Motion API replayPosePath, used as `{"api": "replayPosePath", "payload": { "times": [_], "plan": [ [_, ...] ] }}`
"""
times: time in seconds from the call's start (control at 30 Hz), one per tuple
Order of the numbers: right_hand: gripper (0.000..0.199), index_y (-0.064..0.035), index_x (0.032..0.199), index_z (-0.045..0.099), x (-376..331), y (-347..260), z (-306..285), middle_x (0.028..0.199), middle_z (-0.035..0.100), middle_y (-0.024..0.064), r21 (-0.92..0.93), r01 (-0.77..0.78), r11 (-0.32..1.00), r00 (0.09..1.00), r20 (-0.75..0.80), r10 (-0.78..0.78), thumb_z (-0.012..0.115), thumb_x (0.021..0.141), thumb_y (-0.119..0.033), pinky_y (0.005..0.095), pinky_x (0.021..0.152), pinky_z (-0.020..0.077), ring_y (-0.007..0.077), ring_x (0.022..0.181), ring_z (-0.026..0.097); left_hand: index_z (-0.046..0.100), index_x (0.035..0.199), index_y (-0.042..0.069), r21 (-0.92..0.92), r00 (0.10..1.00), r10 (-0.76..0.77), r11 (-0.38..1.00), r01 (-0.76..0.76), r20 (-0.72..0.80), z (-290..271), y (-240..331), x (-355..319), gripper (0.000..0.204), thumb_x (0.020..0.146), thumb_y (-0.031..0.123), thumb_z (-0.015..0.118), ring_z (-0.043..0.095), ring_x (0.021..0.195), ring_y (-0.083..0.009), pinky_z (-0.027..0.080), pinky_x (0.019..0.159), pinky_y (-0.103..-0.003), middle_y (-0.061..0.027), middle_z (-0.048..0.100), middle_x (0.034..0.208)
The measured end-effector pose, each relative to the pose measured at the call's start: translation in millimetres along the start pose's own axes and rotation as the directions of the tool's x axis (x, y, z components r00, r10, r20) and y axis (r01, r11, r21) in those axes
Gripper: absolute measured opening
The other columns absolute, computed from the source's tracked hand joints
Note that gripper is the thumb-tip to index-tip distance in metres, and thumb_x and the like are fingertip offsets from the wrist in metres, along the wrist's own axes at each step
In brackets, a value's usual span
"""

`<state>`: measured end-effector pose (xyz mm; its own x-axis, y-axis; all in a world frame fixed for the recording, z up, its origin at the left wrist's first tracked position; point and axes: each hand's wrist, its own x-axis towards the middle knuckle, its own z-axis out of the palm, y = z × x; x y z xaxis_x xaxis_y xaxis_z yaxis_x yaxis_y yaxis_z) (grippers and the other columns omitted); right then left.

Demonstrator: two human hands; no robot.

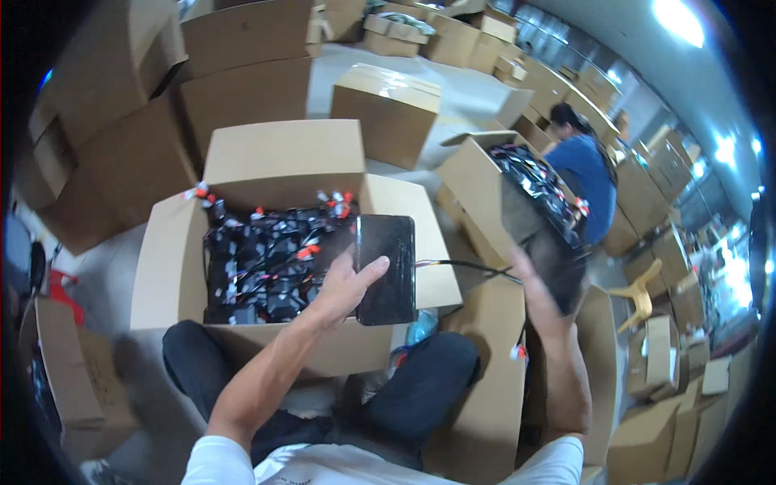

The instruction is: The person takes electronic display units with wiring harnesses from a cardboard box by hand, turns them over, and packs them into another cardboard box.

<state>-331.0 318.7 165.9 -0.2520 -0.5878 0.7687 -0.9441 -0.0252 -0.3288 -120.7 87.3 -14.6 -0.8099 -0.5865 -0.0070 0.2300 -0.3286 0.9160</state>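
My left hand (343, 291) is closed on a flat black rectangular device (388, 271), its thumb lying across the front. From the device's right edge a cable (461, 263) with thin coloured wires runs toward my right hand (543, 303). That hand is smeared by motion and grips a second flat black piece (559, 271), also blurred. Below it hangs a lead ending in a red and white connector (518, 352). An open carton (283, 149) in front of me holds many black devices (263, 263) with cables and red and white plugs.
To the right stands another open carton (473, 182) filled with black wired parts; a person in blue (586, 178) sits beyond it. An open carton (477, 388) is by my right leg. A closed carton (384, 113) stands ahead, a yellow stool (637, 295) far right, a red stool (61, 291) left.
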Motion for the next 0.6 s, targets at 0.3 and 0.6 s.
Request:
{"api": "replayPosePath", "payload": {
  "times": [0.3,0.6],
  "plan": [
    [0.049,0.0042,0.141,0.078,-20,-108,173,0.142,0.071,0.0165,-0.156,0.793,0.589,0.586,0.463,-0.665,0.080,0.094,-0.011,0.0438,0.100,0.0653,0.0318,0.120,0.072,0.058,0.167,0.005,-0.460,0.959,-0.283,0.849,0.259,0.017,-84,65,-108,0.059,0.125,0.044,0.069,0.071,0.141,-0.0173,0.060,0.121,-0.039,-0.0074,0.075,0.151],
    [0.066,0.0074,0.159,0.064,-9,-160,262,0.171,0.057,0.0304,0.101,0.732,0.673,0.475,0.633,-0.611,0.075,0.096,-0.008,0.0551,0.131,0.0525,0.0470,0.156,0.060,0.061,0.162,0.003,-0.489,0.989,-0.146,0.861,0.140,0.024,-184,35,-133,0.064,0.108,0.020,0.090,0.078,0.131,-0.0186,0.064,0.118,-0.041,-0.0083,0.078,0.144]
  ]
}}
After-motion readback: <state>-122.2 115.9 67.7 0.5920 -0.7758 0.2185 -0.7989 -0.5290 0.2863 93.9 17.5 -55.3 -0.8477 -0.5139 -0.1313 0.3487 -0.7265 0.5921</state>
